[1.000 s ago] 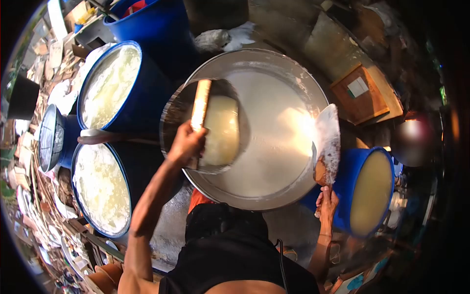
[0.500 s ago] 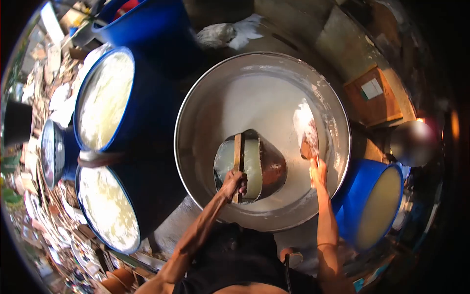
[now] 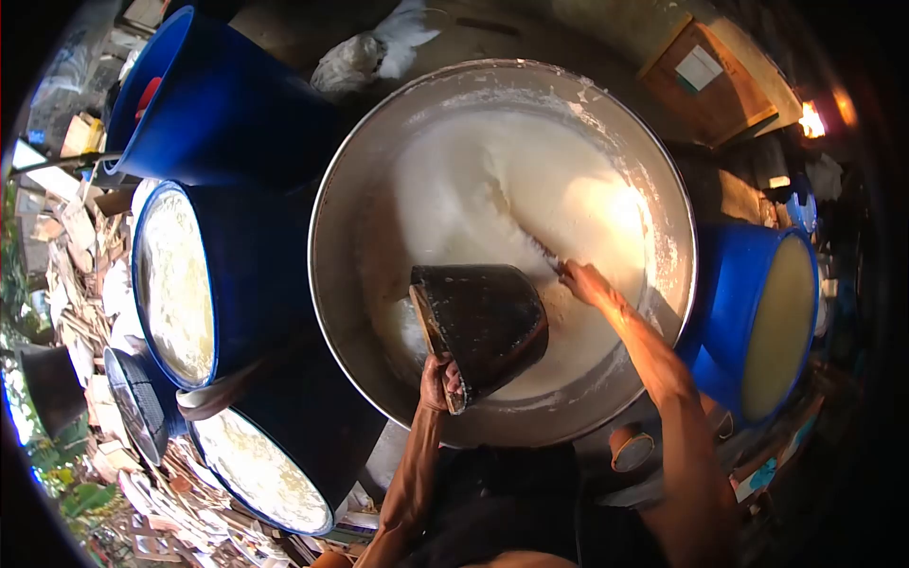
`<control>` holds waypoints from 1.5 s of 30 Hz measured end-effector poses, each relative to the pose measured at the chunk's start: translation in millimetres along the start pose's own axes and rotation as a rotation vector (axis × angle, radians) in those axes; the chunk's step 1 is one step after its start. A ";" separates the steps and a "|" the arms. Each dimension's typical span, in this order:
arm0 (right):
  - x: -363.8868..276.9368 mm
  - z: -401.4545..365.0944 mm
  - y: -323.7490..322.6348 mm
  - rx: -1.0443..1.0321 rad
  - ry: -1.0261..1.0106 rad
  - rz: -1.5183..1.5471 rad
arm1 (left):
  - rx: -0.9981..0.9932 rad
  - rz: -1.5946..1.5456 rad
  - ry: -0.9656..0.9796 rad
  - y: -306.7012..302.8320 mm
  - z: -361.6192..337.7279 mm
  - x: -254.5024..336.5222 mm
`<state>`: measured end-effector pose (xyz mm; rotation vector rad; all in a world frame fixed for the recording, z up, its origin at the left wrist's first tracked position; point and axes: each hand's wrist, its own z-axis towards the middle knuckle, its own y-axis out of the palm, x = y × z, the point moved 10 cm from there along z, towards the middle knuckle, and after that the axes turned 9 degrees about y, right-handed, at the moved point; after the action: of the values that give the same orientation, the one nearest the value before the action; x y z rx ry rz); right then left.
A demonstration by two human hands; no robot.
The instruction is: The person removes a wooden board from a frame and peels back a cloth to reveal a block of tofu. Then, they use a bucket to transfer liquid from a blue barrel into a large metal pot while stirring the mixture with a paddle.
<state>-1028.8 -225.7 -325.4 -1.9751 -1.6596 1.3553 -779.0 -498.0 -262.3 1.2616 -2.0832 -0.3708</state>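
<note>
A wide metal vat [image 3: 327, 312] with whitish liquid in it stands in front of me. My left hand [image 3: 439, 381] is closed round the near end of the wooden bar [image 3: 428, 317] across the mouth of a dark bucket [image 3: 488, 322]. The bucket is tipped onto its side inside the vat, its mouth towards the left. My right hand [image 3: 585, 281], at the vat's right-centre, is closed on the handle of a scoop [image 3: 540, 248], whose far end is blurred near the liquid.
Blue barrels [image 3: 204, 284] with pale contents line the left side, and a blue tub [image 3: 227, 104] stands at the upper left. Another blue barrel [image 3: 710, 322] is at the right. Scrap wood [image 3: 85, 275] lies far left; a wooden box [image 3: 710, 80] is at the upper right.
The view has shifted. My left hand has tipped the bucket from upright onto its side. My right hand has swung the scoop from the vat's right side towards its middle.
</note>
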 end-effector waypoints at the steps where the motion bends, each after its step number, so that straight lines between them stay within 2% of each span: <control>1: 0.9 -16.1 13.6 -0.045 0.039 -0.090 | -0.009 -0.001 0.027 5.7 -2.9 5.2; 3: -2.0 -55.5 26.9 -0.114 0.059 -0.065 | 0.026 0.002 0.034 5.6 -7.0 10.6; 7: 1.9 -123.5 54.6 -0.202 0.039 -0.225 | 0.020 -0.037 0.111 -2.8 -8.9 21.2; 9: 8.3 -149.3 50.2 -0.137 -0.025 -0.270 | 0.196 -0.113 0.197 -9.2 -8.6 27.3; 10: 24.4 -159.4 49.9 -0.219 -0.037 -0.324 | 0.031 -0.165 0.168 4.5 -10.9 32.8; 11: 39.6 -167.3 50.2 -0.298 -0.047 -0.377 | 0.026 -0.159 0.167 6.7 -11.9 32.2; 13: -1.8 -194.0 -47.8 -0.295 -0.131 -0.043 | 0.125 -0.180 0.227 30.4 -25.7 43.1; 14: 4.5 -199.9 -81.4 -0.341 0.176 0.112 | 0.127 -0.181 0.230 18.1 -20.3 40.9; 15: 13.2 -207.3 -96.3 -0.381 0.482 0.266 | -0.003 -0.238 0.218 7.4 -12.0 37.0; 16: 8.8 -200.5 -109.1 -0.259 0.467 0.403 | -0.136 -0.293 0.207 4.0 -12.4 34.7; 17: 9.7 -189.5 -102.1 -0.251 0.455 0.403 | -0.083 -0.259 0.225 -6.8 -16.2 33.4; 19: 26.7 -129.2 -111.2 0.072 0.397 0.750 | 0.027 -0.152 0.312 -11.7 -13.1 42.0; 20: 45.5 -91.8 -100.9 0.106 0.463 0.792 | 0.060 -0.076 0.365 -10.3 -14.1 49.1; 21: 40.4 -61.7 -107.5 0.143 0.439 0.798 | 0.047 -0.079 0.349 -3.0 -17.2 48.9; 22: 6.7 -49.8 -133.2 0.125 0.515 0.750 | 0.022 0.054 0.419 6.3 -20.7 56.6; 23: 41.9 17.4 -117.4 0.350 0.188 0.481 | 0.019 -0.055 0.351 6.6 -21.5 50.5; 24: 32.5 52.5 -114.0 0.457 -0.033 0.414 | -0.011 -0.061 0.331 -2.7 -15.5 44.9; 25: 13.5 77.1 -107.4 0.370 -0.063 0.341 | -0.026 -0.118 0.302 -22.4 -7.8 35.6; 26: -7.2 80.2 -104.4 0.256 0.110 0.243 | -0.022 -0.125 0.329 -49.0 4.2 28.0; 29: -14.8 104.4 -52.4 0.182 0.006 0.056 | -0.010 -0.150 0.360 -71.5 10.9 20.9; 32: -6.3 64.1 -10.9 0.091 -0.010 -0.046 | -0.021 -0.176 0.352 -57.6 11.2 20.3; 35: 0.8 -9.4 14.7 -0.100 0.080 -0.155 | -0.021 -0.192 0.343 -46.4 8.9 19.8; 38: 33.3 -65.4 52.2 -0.015 -0.051 -0.227 | -0.004 -0.187 0.330 -42.5 6.5 18.4; 39: 38.6 -83.2 59.2 -0.054 -0.030 -0.297 | 0.001 -0.191 0.324 -43.1 3.5 18.0; 41: 62.2 -110.7 96.6 -0.157 -0.111 -0.584 | 0.005 -0.193 0.322 -40.1 0.2 18.6; 44: 31.6 -162.2 45.3 -0.194 0.020 -0.532 | 0.003 -0.185 0.319 -38.4 -10.9 20.7; 45: 19.7 -177.7 17.6 -0.217 -0.004 -0.517 | 0.004 -0.177 0.320 -37.4 -14.0 23.4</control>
<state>-885.2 -148.7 -249.8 -1.4740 -2.1936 1.0204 -751.6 -535.3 -263.3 1.4113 -1.7107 -0.2243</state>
